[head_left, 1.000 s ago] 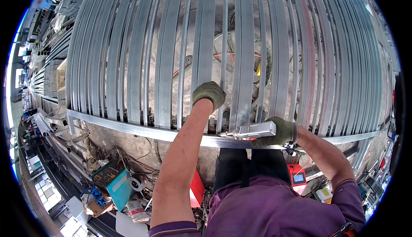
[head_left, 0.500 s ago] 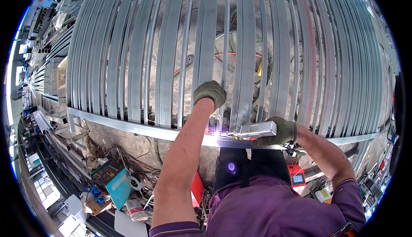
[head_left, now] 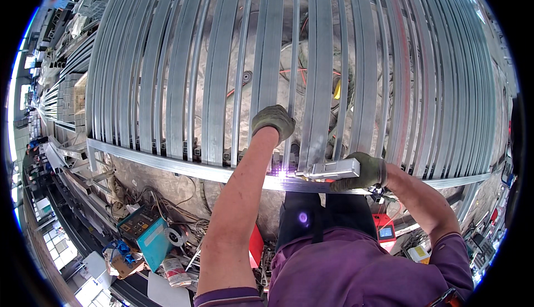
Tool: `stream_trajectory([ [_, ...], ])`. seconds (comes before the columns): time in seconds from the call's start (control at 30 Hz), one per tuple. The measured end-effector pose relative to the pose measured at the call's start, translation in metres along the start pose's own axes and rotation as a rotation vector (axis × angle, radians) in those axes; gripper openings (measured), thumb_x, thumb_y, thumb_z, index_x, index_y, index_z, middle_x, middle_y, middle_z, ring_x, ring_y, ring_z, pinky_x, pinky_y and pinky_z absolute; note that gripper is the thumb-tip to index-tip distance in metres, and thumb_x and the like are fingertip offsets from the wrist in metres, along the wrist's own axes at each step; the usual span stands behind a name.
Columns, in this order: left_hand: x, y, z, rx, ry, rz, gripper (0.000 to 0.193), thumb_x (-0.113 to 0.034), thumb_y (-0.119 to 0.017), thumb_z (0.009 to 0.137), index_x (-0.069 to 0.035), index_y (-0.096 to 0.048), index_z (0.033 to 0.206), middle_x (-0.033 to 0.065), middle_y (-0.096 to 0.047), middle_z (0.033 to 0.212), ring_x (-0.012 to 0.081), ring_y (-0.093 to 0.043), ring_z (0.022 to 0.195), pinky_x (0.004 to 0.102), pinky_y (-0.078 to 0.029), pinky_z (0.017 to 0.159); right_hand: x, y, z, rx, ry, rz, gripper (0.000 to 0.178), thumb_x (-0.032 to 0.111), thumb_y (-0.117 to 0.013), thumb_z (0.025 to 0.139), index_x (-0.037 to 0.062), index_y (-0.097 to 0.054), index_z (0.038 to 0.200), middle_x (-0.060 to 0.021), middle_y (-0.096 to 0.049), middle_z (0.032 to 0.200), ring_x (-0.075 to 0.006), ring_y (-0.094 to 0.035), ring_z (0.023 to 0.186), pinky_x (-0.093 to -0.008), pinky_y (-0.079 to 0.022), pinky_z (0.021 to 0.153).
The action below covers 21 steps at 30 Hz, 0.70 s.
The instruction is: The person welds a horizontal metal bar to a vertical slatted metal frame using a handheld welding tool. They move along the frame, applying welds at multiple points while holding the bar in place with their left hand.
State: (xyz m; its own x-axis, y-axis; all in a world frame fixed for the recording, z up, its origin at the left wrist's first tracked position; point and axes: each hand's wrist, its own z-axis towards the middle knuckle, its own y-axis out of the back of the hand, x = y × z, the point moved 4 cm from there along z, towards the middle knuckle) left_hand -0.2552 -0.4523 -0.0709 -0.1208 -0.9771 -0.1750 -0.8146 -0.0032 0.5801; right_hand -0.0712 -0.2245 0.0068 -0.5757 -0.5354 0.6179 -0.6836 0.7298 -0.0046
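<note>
My right hand [head_left: 364, 172], in a dark green work glove, is closed around a silver welding gun [head_left: 335, 169]. The gun's tip points left at the front rail [head_left: 214, 173], where a bright white-violet glow [head_left: 282, 174] burns at the foot of a narrow metal tube [head_left: 295, 45]. Farther up, my left hand [head_left: 273, 122], gloved the same way, has its fingers curled at that narrow tube, beside a wide steel profile [head_left: 270, 34]; the fingertips are partly hidden. The glare covers the spot being welded.
Many parallel steel bars run away from me, joined to the front rail. Cables [head_left: 303, 73] lie on the floor beneath. A teal machine [head_left: 146, 233] and a wire spool [head_left: 176, 236] stand at the lower left. Near my legs is a red unit [head_left: 384, 228] with a small screen.
</note>
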Motion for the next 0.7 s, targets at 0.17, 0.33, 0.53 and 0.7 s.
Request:
stream_trajectory([
  [0.17,-0.001,0.003,-0.001,0.014,-0.001,0.009,0.045,-0.047,-0.064,0.105,-0.010,-0.083,0.121,0.0160,-0.081,0.118,0.0345,-0.077,0.116,0.0475,-0.060,0.102,-0.003,-0.001,0.002,0.014,0.004,-0.032,0.058,0.051,-0.098,0.083,0.0097,-0.081,0.119,-0.0101,-0.084,0.103,-0.0222,-0.080,0.094,-0.0381,-0.063,0.085],
  [0.33,-0.001,0.004,-0.002,0.050,0.005,0.013,0.046,-0.046,-0.063,0.104,-0.011,-0.082,0.127,0.0156,-0.079,0.134,0.0342,-0.074,0.127,0.0464,-0.060,0.106,-0.002,0.000,0.002,0.006,0.021,-0.057,0.058,0.053,-0.097,0.083,0.0100,-0.081,0.119,-0.0102,-0.084,0.103,-0.0235,-0.081,0.094,-0.0384,-0.063,0.086],
  [0.53,0.001,-0.002,0.002,-0.010,-0.018,0.012,0.046,-0.049,-0.064,0.105,-0.009,-0.083,0.119,0.0175,-0.081,0.118,0.0356,-0.077,0.115,0.0486,-0.059,0.102,-0.005,0.000,0.002,0.005,0.039,-0.027,0.059,0.054,-0.098,0.082,0.0099,-0.082,0.118,-0.0109,-0.085,0.104,-0.0247,-0.082,0.095,-0.0386,-0.063,0.085],
  [0.7,0.001,0.000,0.003,0.022,-0.016,0.021,0.045,-0.047,-0.064,0.104,-0.010,-0.082,0.124,0.0163,-0.080,0.127,0.0351,-0.076,0.122,0.0474,-0.060,0.104,-0.003,0.000,0.001,-0.015,0.055,-0.016,0.047,0.043,-0.100,0.083,0.0074,-0.083,0.109,-0.0082,-0.085,0.097,-0.0184,-0.080,0.089,-0.0361,-0.062,0.079],
])
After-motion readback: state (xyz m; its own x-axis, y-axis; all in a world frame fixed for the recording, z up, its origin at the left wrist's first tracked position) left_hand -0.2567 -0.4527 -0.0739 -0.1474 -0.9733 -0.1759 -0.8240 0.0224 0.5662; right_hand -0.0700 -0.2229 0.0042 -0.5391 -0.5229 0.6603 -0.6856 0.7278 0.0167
